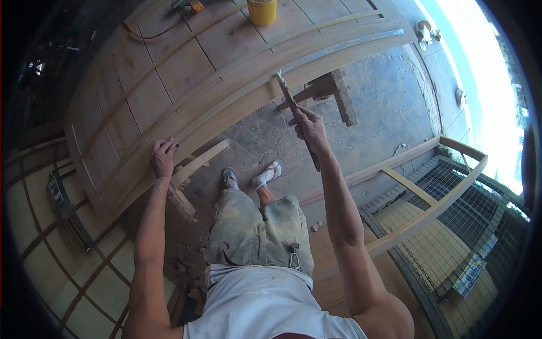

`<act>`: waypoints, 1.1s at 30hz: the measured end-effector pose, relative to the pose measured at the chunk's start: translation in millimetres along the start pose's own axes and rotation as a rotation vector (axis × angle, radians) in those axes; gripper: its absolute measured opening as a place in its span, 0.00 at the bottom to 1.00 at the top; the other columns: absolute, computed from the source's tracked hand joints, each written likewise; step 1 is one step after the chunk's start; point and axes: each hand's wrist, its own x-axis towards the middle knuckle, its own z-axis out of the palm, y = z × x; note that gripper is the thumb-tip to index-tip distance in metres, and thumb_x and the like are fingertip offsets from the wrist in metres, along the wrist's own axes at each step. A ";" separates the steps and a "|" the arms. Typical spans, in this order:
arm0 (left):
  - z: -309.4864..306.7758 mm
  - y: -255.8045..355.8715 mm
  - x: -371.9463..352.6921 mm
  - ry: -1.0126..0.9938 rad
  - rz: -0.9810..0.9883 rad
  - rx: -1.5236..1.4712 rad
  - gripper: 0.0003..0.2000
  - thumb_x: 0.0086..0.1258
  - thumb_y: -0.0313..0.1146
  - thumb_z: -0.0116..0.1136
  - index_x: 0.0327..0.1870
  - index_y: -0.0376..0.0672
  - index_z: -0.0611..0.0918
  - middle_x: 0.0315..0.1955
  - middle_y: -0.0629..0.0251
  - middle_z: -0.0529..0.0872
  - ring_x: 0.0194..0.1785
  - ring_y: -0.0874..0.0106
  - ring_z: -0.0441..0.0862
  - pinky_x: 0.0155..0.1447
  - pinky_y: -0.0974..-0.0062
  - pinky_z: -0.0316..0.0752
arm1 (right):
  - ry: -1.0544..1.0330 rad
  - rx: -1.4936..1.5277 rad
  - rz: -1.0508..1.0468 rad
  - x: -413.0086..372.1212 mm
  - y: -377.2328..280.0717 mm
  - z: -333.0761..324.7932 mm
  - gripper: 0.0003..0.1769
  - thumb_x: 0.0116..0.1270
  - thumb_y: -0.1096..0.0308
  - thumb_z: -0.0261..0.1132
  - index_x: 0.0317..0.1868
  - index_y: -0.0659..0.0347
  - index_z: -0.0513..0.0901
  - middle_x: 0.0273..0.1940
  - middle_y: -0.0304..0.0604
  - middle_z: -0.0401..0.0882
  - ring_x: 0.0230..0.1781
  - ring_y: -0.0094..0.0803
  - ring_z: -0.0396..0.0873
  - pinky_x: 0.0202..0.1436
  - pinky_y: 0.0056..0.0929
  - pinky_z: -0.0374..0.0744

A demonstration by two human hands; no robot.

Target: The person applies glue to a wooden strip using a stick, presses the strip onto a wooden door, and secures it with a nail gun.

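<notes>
My right hand (309, 127) is wrapped round a narrow wooden stick (287, 92), held at a slant. The stick's far tip meets the long edge of a wooden panel (178, 73), beside a wet-looking whitish strip (344, 45) that runs along this edge to the right. Further left, my left hand (164, 155) rests on the panel's near edge, fingers stretched forward over the wood and nothing visible in them. The panel is made of several boards with long strips across them.
A yellow bucket (262, 11) stands on the panel near a power tool (189, 5) with an orange cord. Wooden supports (341, 99) are under the panel. A wooden frame (406, 186) and wire mesh (451, 209) lie at right. A spirit level (68, 209) is at left.
</notes>
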 end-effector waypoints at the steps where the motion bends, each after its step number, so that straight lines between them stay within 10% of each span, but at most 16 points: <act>1: -1.6 -0.5 -1.4 0.001 0.001 0.001 0.18 0.72 0.34 0.76 0.63 0.51 0.94 0.49 0.64 0.88 0.56 0.60 0.86 0.61 0.61 0.82 | 0.004 -0.012 -0.005 -2.4 -1.2 -0.4 0.27 0.88 0.53 0.66 0.76 0.60 0.85 0.38 0.37 0.90 0.29 0.16 0.78 0.28 0.19 0.73; 6: 0.6 -1.2 -3.8 0.031 -0.002 -0.034 0.18 0.72 0.34 0.77 0.62 0.51 0.95 0.49 0.63 0.88 0.55 0.60 0.86 0.61 0.60 0.82 | 0.207 -0.237 -0.197 12.5 5.7 -11.1 0.24 0.89 0.53 0.66 0.74 0.56 0.88 0.40 0.38 0.91 0.32 0.17 0.79 0.31 0.20 0.76; 11: -2.8 2.1 -2.9 0.037 0.010 -0.035 0.17 0.71 0.34 0.77 0.61 0.51 0.95 0.49 0.63 0.88 0.54 0.59 0.87 0.59 0.60 0.82 | 0.367 -0.633 -0.419 18.1 3.0 -0.1 0.19 0.87 0.58 0.66 0.69 0.54 0.91 0.53 0.55 0.94 0.50 0.47 0.93 0.55 0.45 0.85; 21: 0.0 -3.3 -3.6 0.077 0.077 -0.067 0.16 0.71 0.34 0.77 0.60 0.51 0.95 0.46 0.63 0.88 0.51 0.58 0.86 0.56 0.57 0.81 | 0.261 -0.494 -0.365 -2.0 4.6 45.1 0.22 0.85 0.59 0.70 0.72 0.57 0.89 0.40 0.44 0.92 0.45 0.23 0.86 0.53 0.33 0.83; 29: -4.4 -5.6 2.7 0.073 0.160 -0.070 0.15 0.73 0.31 0.75 0.60 0.48 0.95 0.44 0.61 0.87 0.48 0.58 0.87 0.53 0.58 0.81 | 0.329 -0.644 -0.382 -19.7 53.7 119.4 0.20 0.80 0.64 0.72 0.69 0.52 0.90 0.47 0.55 0.87 0.45 0.51 0.87 0.52 0.46 0.82; 33: -1.7 -10.3 1.9 0.098 0.222 -0.057 0.15 0.72 0.31 0.76 0.59 0.47 0.95 0.44 0.61 0.87 0.46 0.59 0.87 0.52 0.58 0.81 | 0.255 -0.758 -0.340 -47.6 56.7 130.6 0.22 0.81 0.63 0.73 0.71 0.57 0.89 0.50 0.52 0.93 0.47 0.35 0.89 0.55 0.35 0.84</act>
